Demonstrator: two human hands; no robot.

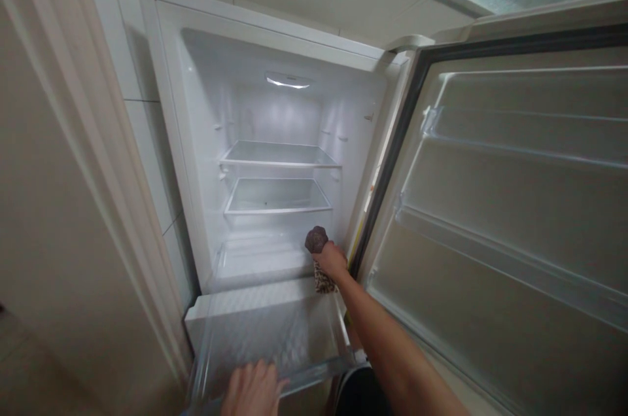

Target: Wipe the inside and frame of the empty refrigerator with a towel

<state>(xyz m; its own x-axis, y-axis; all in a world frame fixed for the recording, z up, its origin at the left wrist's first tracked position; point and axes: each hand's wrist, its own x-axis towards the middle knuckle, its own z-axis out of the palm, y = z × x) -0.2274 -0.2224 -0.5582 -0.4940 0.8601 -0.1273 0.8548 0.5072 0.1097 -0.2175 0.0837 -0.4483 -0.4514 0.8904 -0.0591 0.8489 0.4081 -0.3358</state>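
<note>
My right hand (pixel 333 260) is closed around a bunched cloth (pixel 317 239), brown at the top with a spotted part hanging below the fingers. It is at the right side of the fridge interior, just above the pulled-out clear drawer (pixel 314 373). At the bottom of the view, my left hand (pixel 252 390) has its fingers curled over the front edge of that drawer. Inside the open fridge (pixel 275 112) are an upper glass shelf (pixel 279 154) and a lower glass shelf (pixel 277 197), with a small dark speck on the lower one.
The fridge door (pixel 515 193) stands wide open on the right, with clear door racks (pixel 490 259). A pale door frame (pixel 93 141) and tiled wall (pixel 142 121) flank the left. Below the drawer's right corner is a dark rounded shape (pixel 363 393).
</note>
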